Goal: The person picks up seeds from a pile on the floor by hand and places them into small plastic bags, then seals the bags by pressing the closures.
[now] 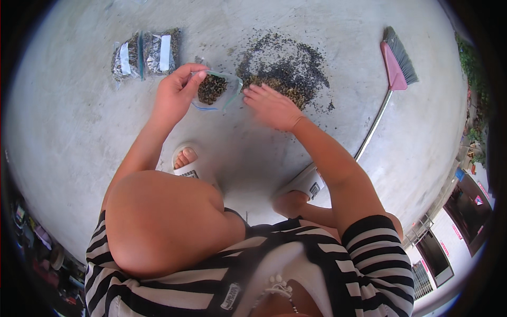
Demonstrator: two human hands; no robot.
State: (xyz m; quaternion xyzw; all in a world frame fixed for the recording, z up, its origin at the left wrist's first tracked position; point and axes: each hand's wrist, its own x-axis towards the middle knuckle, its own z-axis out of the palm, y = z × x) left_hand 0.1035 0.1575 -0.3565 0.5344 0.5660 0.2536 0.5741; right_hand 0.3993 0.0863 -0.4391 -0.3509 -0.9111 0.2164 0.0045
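My left hand (181, 90) pinches the rim of a clear zip bag (231, 94), which lies on the floor with its mouth gaping toward the right. Brown and dark loose grains (212, 90) fill part of the bag. Beside that mouth, my right hand (272, 106) is laid flat with fingers stretched out, at the near edge of a spread pile of dark and tan grains (296, 74). The fingertips touch or hover just over the pile's left end; which one I cannot tell.
Two filled clear bags (161, 53) with white labels lie at the far left. A broom with a pink head (393, 66) and a metal handle (374, 126) rests on the concrete floor (79, 153) at the right. My feet, in white sandals (185, 164), stand close to the work.
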